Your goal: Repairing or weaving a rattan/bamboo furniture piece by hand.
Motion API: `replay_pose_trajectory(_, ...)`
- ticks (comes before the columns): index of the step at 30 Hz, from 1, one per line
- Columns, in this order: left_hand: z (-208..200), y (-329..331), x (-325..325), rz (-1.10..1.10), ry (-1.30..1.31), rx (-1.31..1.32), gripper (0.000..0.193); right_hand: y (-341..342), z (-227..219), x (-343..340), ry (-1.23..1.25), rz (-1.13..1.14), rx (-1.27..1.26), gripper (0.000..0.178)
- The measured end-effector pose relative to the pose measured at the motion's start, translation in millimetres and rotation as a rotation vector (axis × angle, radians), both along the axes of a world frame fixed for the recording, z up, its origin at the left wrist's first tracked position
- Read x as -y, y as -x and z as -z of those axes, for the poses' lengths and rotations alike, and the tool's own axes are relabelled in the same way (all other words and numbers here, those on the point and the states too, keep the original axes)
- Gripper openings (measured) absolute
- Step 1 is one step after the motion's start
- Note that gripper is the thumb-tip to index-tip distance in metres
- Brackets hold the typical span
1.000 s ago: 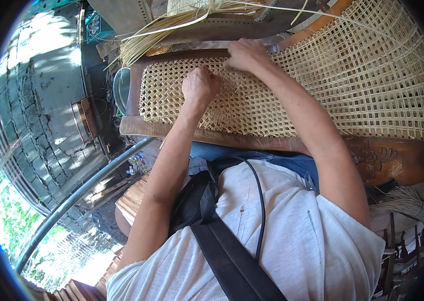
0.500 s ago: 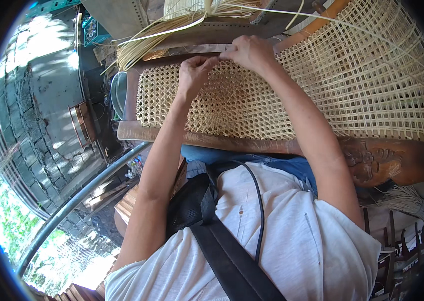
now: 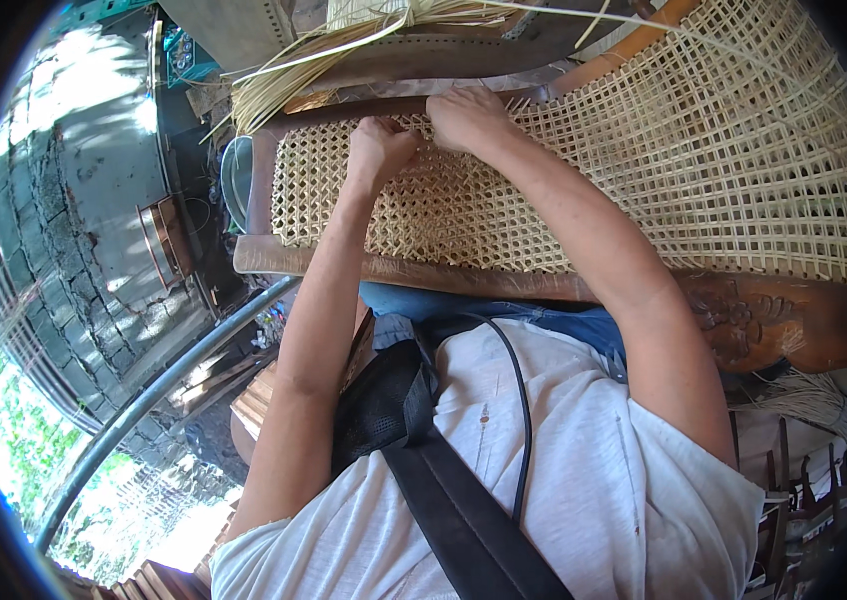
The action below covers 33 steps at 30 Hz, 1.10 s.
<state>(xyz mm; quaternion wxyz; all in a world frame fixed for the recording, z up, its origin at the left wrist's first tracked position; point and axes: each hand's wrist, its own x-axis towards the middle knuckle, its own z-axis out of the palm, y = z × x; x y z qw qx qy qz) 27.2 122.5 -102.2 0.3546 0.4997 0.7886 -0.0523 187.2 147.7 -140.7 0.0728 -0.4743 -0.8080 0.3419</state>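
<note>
My left hand (image 3: 380, 150) and my right hand (image 3: 468, 118) are close to each other, with a narrow gap between them, at the far edge of a pale tan, open-weave cane panel (image 3: 483, 210). The fingers of both hands are bent inward; I cannot tell whether the fingertips hold a thin strip. The panel spreads from under my hands toward my body, and to the right of them it becomes wider and its weave looser. Around it goes a brown wooden frame (image 3: 503, 285): one rail lies just beyond my hands, the other on my side of them, with carving toward the right. Beyond my left hand and to its left hangs a bundle of long, straw-coloured strips (image 3: 261, 100). Farther left and nearer to me, well apart from my hands, slants a grey, round metal pipe (image 3: 168, 385). Nearest my body are blue cloth trousers (image 3: 563, 325) and a white cloth shirt (image 3: 583, 460), crossed by a wide black strap (image 3: 453, 500).
</note>
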Motion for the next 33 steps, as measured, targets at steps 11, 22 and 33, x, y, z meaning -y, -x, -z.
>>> replay_pose_trajectory(11, 8, -33, 9, 0.377, -0.143, -0.296, 0.025, -12, 1, -13, 0.234, 0.033, 0.052, 0.03)
replay_pose_trajectory(22, 15, -40, 15, 0.46, -0.46, -0.21, 0.024, -70, 11, -35, 0.056, 0.203, 0.079, 0.03)
replay_pose_trajectory(33, 17, -26, 6, -0.142, -0.233, 0.181, 0.026, -42, 12, -14, 0.19, 0.087, -0.017, 0.021)
